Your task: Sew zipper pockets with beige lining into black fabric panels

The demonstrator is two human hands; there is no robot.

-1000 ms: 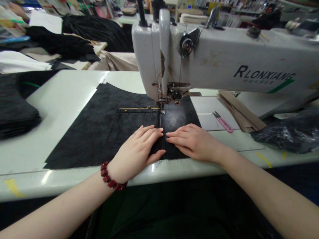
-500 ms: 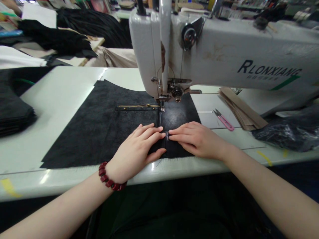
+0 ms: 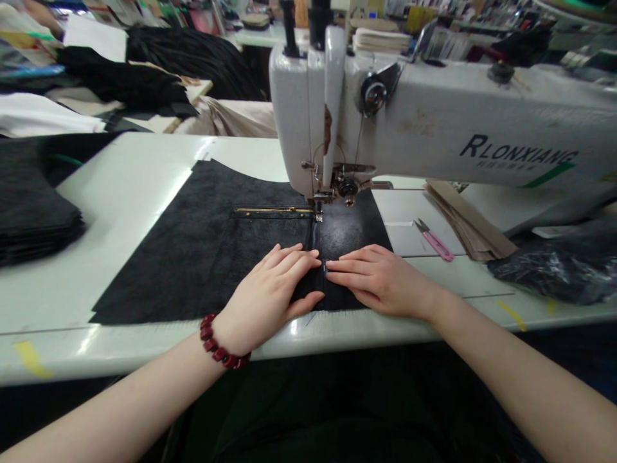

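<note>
Under presser foot [image 3: 318,211], black suede panel [image 3: 193,270] on worktop [image 3: 120,193], raised fold [image 3: 314,257] running near to far; left hand [image 3: 263,292] and right hand [image 3: 378,280] flank fold, grips flat and open, pressing panel, equally near foot. Pink snips [image 3: 436,245] right.

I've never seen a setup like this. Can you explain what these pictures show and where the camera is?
This view comes from a camera worn on the person's head, looking down at their hands. The white machine is an industrial sewing machine. On its table lies a black suede-like panel with a gold zipper near the needle. The left hand and right hand press the panel flat on either side of a raised fold, holding no tool. Pink-handled thread snips and brown paper pieces lie to the right; a stack of black cut pieces lies to the left.
</note>
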